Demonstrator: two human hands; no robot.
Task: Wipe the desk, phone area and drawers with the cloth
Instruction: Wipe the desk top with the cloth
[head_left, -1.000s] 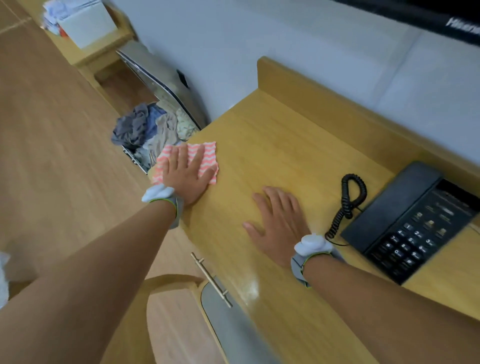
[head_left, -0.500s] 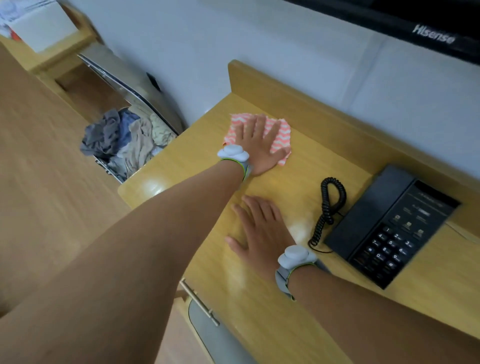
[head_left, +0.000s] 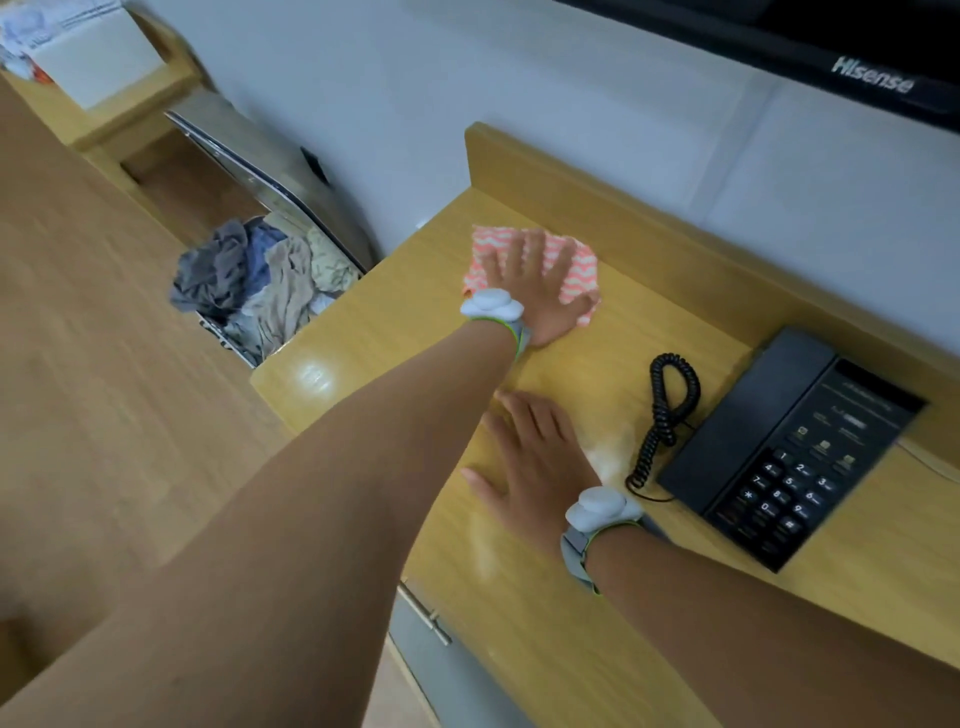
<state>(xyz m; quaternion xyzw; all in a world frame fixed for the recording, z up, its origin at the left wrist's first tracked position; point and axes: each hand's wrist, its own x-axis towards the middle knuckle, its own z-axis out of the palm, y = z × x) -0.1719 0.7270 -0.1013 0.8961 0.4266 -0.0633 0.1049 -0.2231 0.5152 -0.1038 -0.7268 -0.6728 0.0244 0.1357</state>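
Observation:
A pink and white zigzag cloth (head_left: 576, 270) lies flat on the wooden desk (head_left: 395, 332), near its back left corner. My left hand (head_left: 535, 288) presses down on the cloth with fingers spread. My right hand (head_left: 535, 457) rests flat on the bare desk top, nearer to me, holding nothing. A black desk phone (head_left: 779, 447) sits to the right, its coiled cord (head_left: 667, 410) lying between it and my hands. A grey drawer front with a metal bar handle (head_left: 428, 613) shows under the desk's front edge.
An open metal bin (head_left: 270, 171) full of crumpled clothes (head_left: 265, 280) stands on the wooden floor left of the desk. A raised wooden back rail (head_left: 649, 218) runs along the wall. A black television edge (head_left: 872, 57) hangs above. A low shelf with papers (head_left: 83, 47) is far left.
My left hand has slid the cloth from the desk's front left corner back toward the rail and a little right. My right hand has stayed flat on the desk.

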